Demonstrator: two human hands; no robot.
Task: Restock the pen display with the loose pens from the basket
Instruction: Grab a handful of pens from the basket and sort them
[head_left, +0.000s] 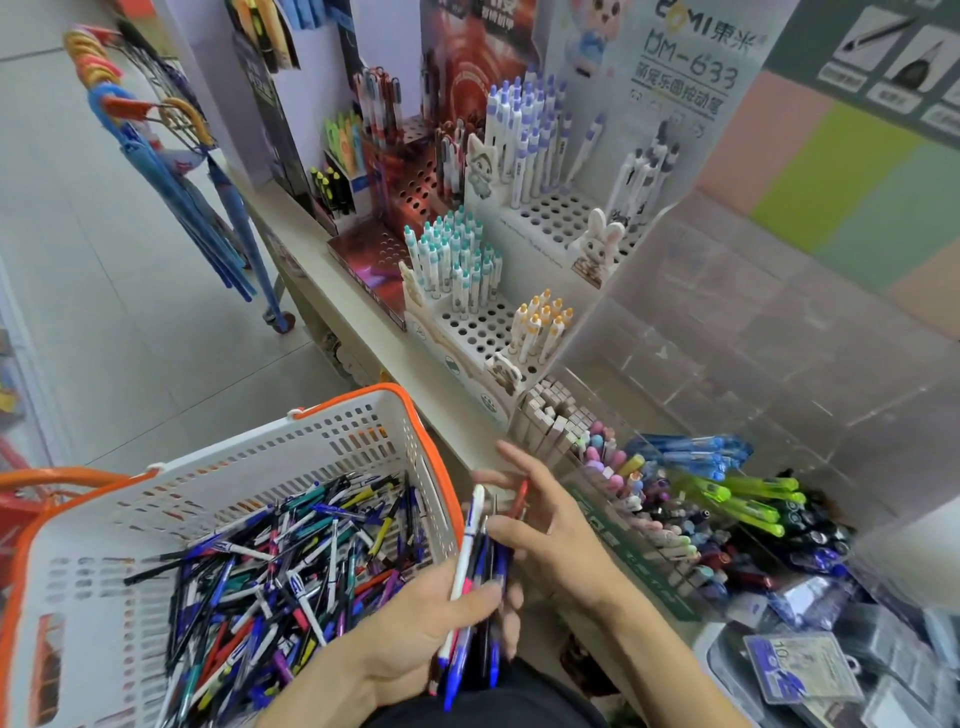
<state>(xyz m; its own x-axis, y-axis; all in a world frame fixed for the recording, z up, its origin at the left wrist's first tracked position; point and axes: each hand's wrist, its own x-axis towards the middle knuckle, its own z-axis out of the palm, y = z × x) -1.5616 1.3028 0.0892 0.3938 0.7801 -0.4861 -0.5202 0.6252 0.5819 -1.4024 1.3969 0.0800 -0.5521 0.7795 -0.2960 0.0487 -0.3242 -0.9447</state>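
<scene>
A white basket with an orange rim (332, 415) sits at the lower left, holding a heap of loose pens (291, 561). My left hand (431, 618) grips a bundle of several pens (478, 577), mostly blue and white, just right of the basket. My right hand (550, 530) is above the bundle and pinches a red pen (519, 499) between its fingers. Ahead on the shelf stands the white tiered pen display (467, 332) with many bare holes. Clear bins of pens (727, 499) lie to the right of my hands.
A red holed pen stand (410, 197) and dark stands sit farther back on the shelf. Umbrellas (176, 171) hang on a rack at the left over the tiled floor. Packaged goods (810, 670) fill the lower right. A clear acrylic wall (753, 332) rises behind the bins.
</scene>
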